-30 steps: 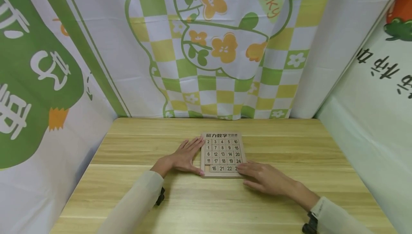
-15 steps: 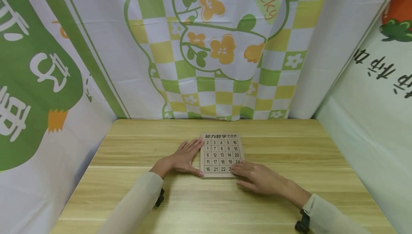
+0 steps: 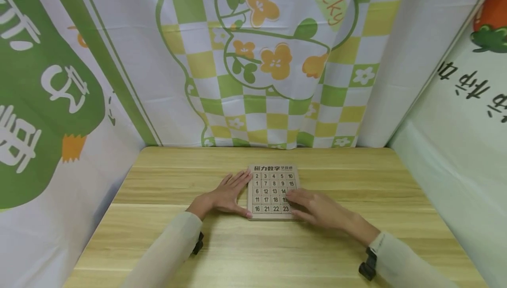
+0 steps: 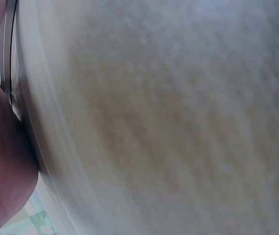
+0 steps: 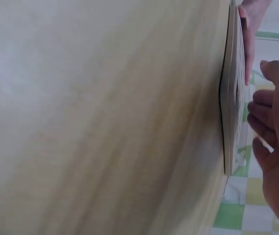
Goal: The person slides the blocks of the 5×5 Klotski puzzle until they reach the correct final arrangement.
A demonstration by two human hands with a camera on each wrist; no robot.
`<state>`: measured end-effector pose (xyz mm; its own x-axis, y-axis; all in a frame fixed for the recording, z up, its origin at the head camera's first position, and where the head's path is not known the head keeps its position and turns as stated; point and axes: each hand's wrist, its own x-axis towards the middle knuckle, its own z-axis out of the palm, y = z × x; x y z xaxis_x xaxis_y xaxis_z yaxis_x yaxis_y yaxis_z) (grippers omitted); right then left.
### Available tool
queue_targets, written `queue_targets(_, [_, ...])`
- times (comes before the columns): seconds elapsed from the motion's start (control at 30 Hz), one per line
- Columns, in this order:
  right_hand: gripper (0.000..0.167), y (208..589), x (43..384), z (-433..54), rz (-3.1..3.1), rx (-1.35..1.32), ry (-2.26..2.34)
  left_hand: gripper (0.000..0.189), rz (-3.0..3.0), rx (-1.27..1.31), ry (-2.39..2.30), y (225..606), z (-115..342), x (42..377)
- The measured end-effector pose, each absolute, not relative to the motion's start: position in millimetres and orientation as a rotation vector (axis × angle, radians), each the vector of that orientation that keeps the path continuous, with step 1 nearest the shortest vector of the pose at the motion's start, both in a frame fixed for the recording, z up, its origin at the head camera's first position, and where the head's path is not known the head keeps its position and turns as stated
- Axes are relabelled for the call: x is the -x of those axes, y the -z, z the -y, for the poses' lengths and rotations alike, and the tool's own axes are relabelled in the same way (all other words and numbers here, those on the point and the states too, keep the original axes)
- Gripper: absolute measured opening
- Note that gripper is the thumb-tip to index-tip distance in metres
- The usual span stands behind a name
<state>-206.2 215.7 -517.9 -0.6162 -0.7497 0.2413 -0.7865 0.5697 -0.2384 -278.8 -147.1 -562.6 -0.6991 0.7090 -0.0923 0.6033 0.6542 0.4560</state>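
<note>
A wooden sliding number puzzle (image 3: 273,168) lies flat on the table, its numbered tiles in rows under a strip of dark characters. At its left side my left hand (image 3: 226,194) rests with fingers spread, fingertips at the upper left edge and thumb at the lower left corner. Over the right side is my right hand (image 3: 322,209), its relaxed fingers hiding the lower right tiles. In the right wrist view the right hand's fingers (image 5: 262,115) bend slightly above the puzzle's face. The bottom row reads 16, 21, 22 and the 23 tile (image 3: 286,209), with its right end covered.
The wood-grain table (image 3: 245,252) extends around the puzzle on all sides. A patterned cloth (image 3: 273,116) hangs along the back edge, and printed white cloths stand at the left and right. Each wrist wears a dark strap device (image 3: 368,264).
The bottom-row tiles have slid left, so 16 now fills the lower left corner and 23 shows. My right hand has moved left, then slightly up the board. The left hand stays put.
</note>
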Motion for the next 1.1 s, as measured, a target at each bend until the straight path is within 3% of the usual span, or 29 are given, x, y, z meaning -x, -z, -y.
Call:
queue_targets(0.67, [0.061,525,242,-215,2.776,-1.141,-0.509,0.141,-2.661,-1.053,-0.477,577,147,285])
queue_targets(1.1, [0.064,529,247,-214,2.787,-1.132,-0.485,0.142,-2.660,-1.047,-0.484,576,147,285])
